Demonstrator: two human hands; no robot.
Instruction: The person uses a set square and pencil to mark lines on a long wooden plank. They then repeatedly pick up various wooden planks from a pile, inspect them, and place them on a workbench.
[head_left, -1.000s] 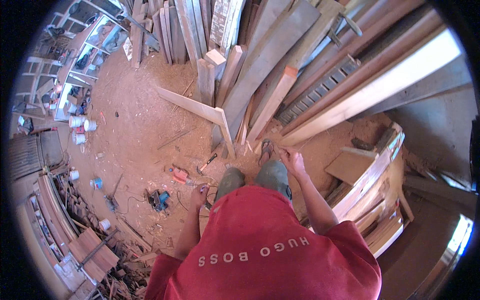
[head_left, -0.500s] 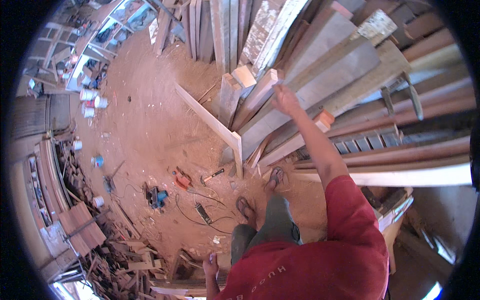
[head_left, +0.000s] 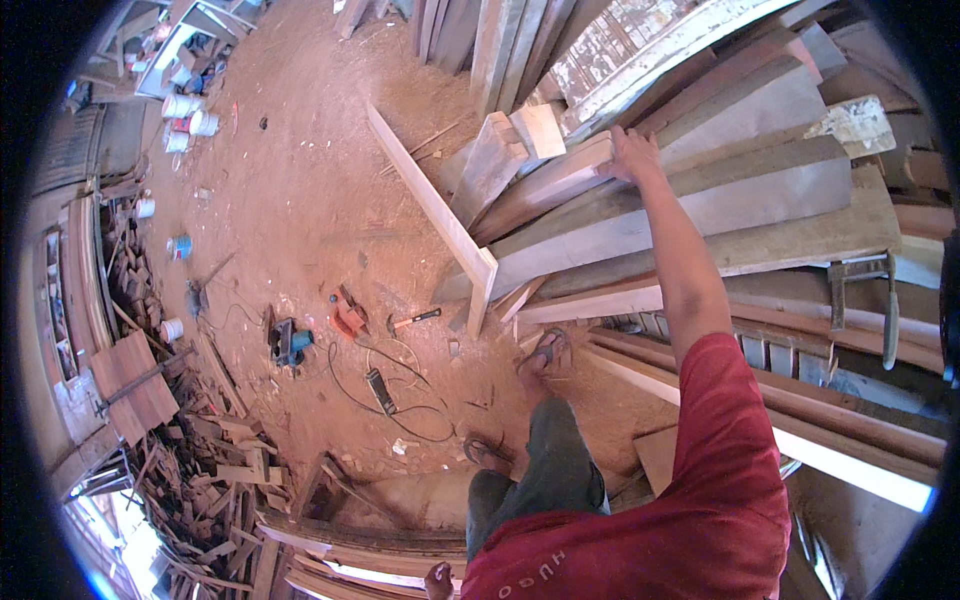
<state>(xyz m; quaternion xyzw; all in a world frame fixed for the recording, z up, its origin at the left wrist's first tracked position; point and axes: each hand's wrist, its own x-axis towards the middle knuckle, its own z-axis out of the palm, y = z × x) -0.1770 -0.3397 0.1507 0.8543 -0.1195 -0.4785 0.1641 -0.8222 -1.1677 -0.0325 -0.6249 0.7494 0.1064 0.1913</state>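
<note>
At the upper right, my right hand [head_left: 634, 155] grips the top end of a squared wooden post [head_left: 558, 182] with its fingers bent over the edge. That post leans among other timbers, beside two more cut posts, one with a pale end [head_left: 540, 131] and one greyish [head_left: 489, 168]. My left hand [head_left: 438, 581] is low at the bottom edge, by my side, with its fingers curled; what it holds, if anything, is hidden. Left of the posts, a long pale board [head_left: 430, 205] meets a short upright piece [head_left: 481, 292] at a corner.
Grey planks [head_left: 690, 215] and a clamp [head_left: 862, 280] are on the right. On the dusty floor lie a hammer [head_left: 414, 320], a red-orange power tool [head_left: 347, 313], a blue power tool [head_left: 292, 342], and a cord with a power strip [head_left: 380, 391]. Scrap wood [head_left: 220, 490] is heaped lower left.
The view has turned and shifted, so the timbers appear larger and nearer. My right hand stays on the post's end, its fingers further over it. My left hand sits lower in the picture.
</note>
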